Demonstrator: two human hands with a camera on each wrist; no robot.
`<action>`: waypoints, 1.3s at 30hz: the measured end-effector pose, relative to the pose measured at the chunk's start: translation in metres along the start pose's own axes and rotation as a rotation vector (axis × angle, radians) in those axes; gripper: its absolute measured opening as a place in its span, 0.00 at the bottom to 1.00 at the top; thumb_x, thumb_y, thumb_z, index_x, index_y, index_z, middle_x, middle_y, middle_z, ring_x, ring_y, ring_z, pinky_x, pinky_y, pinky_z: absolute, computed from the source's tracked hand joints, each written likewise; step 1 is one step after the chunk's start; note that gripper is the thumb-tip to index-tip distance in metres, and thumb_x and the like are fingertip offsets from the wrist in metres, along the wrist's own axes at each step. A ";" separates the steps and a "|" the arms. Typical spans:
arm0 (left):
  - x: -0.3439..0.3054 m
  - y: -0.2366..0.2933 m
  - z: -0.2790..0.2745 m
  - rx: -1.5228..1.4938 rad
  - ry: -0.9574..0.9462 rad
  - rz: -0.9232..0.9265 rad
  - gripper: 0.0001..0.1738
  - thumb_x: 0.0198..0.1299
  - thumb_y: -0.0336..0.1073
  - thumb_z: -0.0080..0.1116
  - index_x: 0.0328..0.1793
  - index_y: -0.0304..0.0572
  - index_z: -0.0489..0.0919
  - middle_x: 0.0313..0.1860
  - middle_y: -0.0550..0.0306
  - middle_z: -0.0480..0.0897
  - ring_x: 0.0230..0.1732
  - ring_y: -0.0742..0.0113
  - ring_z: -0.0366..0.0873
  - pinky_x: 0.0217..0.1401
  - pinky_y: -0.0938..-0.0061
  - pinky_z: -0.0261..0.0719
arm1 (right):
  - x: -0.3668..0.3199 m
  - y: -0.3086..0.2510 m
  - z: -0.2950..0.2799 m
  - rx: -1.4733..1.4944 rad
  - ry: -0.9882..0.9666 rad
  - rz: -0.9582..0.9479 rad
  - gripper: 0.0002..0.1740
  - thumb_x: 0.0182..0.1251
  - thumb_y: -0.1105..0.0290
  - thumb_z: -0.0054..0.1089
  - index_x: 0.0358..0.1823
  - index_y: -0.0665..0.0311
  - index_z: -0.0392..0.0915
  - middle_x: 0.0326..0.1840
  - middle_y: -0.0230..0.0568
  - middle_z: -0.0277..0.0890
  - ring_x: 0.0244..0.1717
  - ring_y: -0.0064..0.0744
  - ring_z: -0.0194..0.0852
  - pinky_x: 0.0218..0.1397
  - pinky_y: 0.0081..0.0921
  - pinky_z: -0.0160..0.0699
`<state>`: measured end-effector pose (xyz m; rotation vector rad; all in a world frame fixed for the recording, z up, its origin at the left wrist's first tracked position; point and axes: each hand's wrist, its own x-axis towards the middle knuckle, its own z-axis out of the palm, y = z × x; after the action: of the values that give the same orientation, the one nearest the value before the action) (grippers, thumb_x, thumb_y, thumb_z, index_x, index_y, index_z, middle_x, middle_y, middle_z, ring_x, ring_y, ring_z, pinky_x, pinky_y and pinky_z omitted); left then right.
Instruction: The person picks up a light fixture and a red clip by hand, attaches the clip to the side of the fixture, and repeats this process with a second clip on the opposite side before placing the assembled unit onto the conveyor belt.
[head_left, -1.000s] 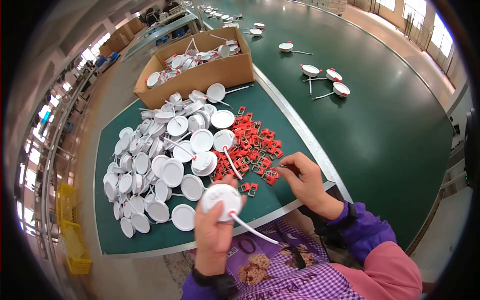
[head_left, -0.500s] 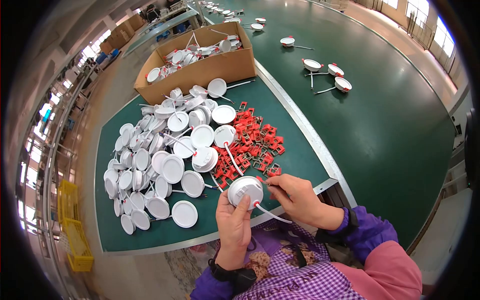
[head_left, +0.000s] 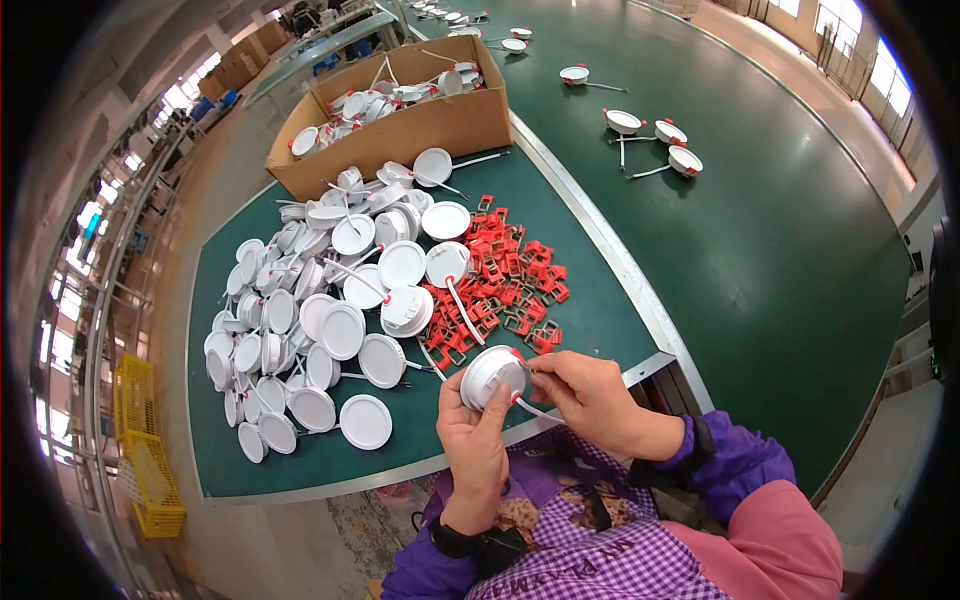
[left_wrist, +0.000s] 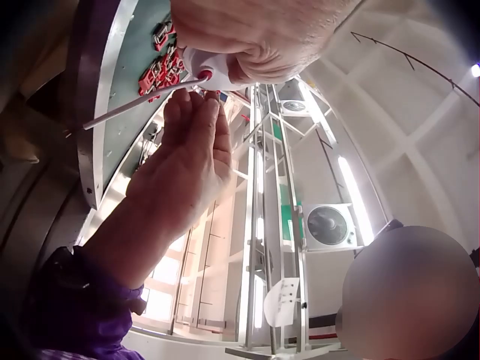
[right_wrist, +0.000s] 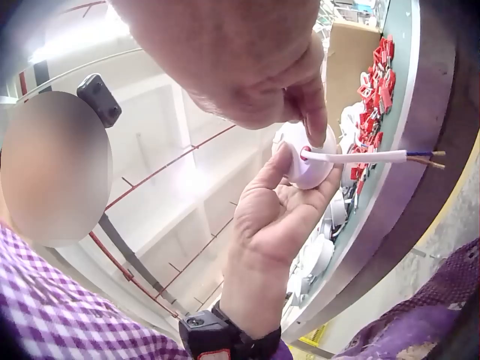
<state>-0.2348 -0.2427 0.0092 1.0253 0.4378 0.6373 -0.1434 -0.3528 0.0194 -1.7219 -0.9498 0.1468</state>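
Observation:
A round white downlight [head_left: 490, 375] sits in my left hand [head_left: 474, 450], gripped between thumb and fingers near the front edge of the bench. Its white cable [right_wrist: 360, 157] leaves through a red grommet and ends in bare brown and blue wires. With thumb and forefinger, my right hand [head_left: 600, 400] pinches a small red spring clip [head_left: 517, 354] against the downlight's right rim; the fingertips hide most of the clip. Just beyond both hands lies a heap of red spring clips [head_left: 505, 270] with metal loops.
Many white downlights [head_left: 343, 330] are piled on the green bench [head_left: 250, 485], left of the clips. A cardboard box [head_left: 400, 150] full of more stands behind. Across a metal rail [head_left: 590, 235], several downlights with red clips [head_left: 623, 122] rest on a green belt [head_left: 780, 260].
My right hand has come from the clip heap to the downlight with a red clip. My left hand has shifted right and turned the downlight, bringing its rim to the right fingertips.

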 end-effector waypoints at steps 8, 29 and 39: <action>-0.006 0.004 0.005 0.013 -0.088 -0.031 0.18 0.58 0.22 0.57 0.54 0.32 0.67 0.48 0.51 0.75 0.48 0.69 0.75 0.51 0.75 0.77 | 0.002 0.000 -0.007 0.025 0.038 0.038 0.10 0.59 0.79 0.55 0.43 0.69 0.74 0.32 0.47 0.76 0.31 0.39 0.80 0.32 0.28 0.77; 0.000 -0.010 0.011 0.030 -0.016 0.097 0.18 0.60 0.23 0.54 0.55 0.36 0.64 0.51 0.52 0.74 0.50 0.68 0.75 0.51 0.77 0.76 | 0.002 -0.001 -0.001 0.013 0.109 0.011 0.08 0.60 0.79 0.56 0.41 0.71 0.75 0.30 0.45 0.78 0.30 0.28 0.82 0.31 0.21 0.79; 0.005 -0.008 0.013 0.060 -0.012 0.088 0.19 0.59 0.24 0.57 0.54 0.34 0.65 0.48 0.52 0.75 0.47 0.70 0.74 0.50 0.76 0.75 | 0.001 -0.001 -0.005 0.071 0.063 0.038 0.08 0.60 0.78 0.55 0.41 0.70 0.73 0.34 0.49 0.76 0.32 0.42 0.79 0.33 0.30 0.77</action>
<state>-0.2214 -0.2506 0.0080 1.1092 0.4052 0.6997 -0.1408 -0.3554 0.0227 -1.6700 -0.8561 0.1489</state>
